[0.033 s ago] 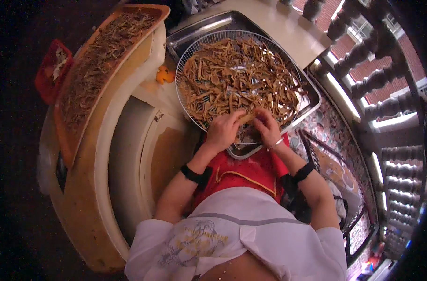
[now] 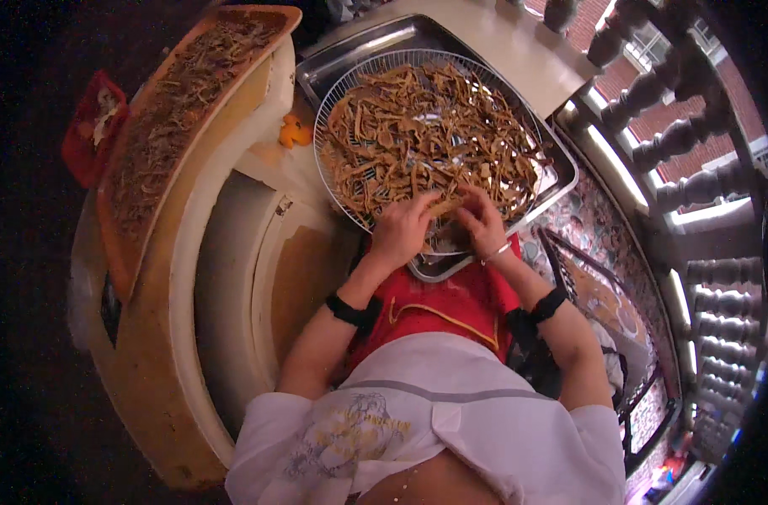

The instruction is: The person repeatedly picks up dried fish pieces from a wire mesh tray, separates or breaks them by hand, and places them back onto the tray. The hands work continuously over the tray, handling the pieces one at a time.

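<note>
A round wire rack (image 2: 323,175) holds a wide layer of dried brown strips (image 2: 418,139), curled and wrinkled like dried vegetable or mushroom pieces. Over its near edge my left hand (image 2: 401,229) and my right hand (image 2: 485,224) meet, with fingers closed in a pinch. Between them stretches one light brown dried strip (image 2: 443,207), gripped at either end. My fingers partly cover it, so its full length is hidden. Beneath the rack lies a rectangular metal tray (image 2: 561,172), whose near corner shows below my hands.
To the left, a long orange tray (image 2: 274,18) of thin dried shreds rests on a curved cream ledge (image 2: 186,278), beside a red basket (image 2: 81,160). An orange peel-like piece (image 2: 296,132) lies left of the rack. Balusters (image 2: 687,139) line the right, above a black-framed item (image 2: 603,295).
My right fingers have shifted slightly upward around the strip. The rack and trays sit marginally higher in the picture; otherwise both hands stay in place.
</note>
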Demonstrator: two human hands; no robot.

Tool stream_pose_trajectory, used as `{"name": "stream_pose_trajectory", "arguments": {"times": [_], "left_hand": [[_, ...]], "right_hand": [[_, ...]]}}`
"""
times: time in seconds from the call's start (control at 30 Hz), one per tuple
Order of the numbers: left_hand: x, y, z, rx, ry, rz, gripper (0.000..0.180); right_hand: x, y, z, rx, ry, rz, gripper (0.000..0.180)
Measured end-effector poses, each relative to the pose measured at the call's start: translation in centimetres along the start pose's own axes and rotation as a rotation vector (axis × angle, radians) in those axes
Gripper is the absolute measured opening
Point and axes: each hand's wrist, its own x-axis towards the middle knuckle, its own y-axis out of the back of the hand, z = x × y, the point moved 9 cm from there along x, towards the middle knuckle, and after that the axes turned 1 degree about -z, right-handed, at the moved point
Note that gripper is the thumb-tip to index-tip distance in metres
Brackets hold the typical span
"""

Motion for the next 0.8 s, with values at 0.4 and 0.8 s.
{"name": "stream_pose_trajectory", "arguments": {"times": [0.4, 0.8], "left_hand": [[0.2, 0.7, -0.3, -0.034, 0.032, 0.076, 0.021], [0.6, 2.1, -3.6, -0.413, 0.35, 0.043, 0.023]], "right_hand": [[0.1, 0.7, 0.8, 0.227, -0.087, 0.084, 0.026], [-1.1, -3.2, -2.4, -0.694, 0.341, -0.253, 0.027]]}}
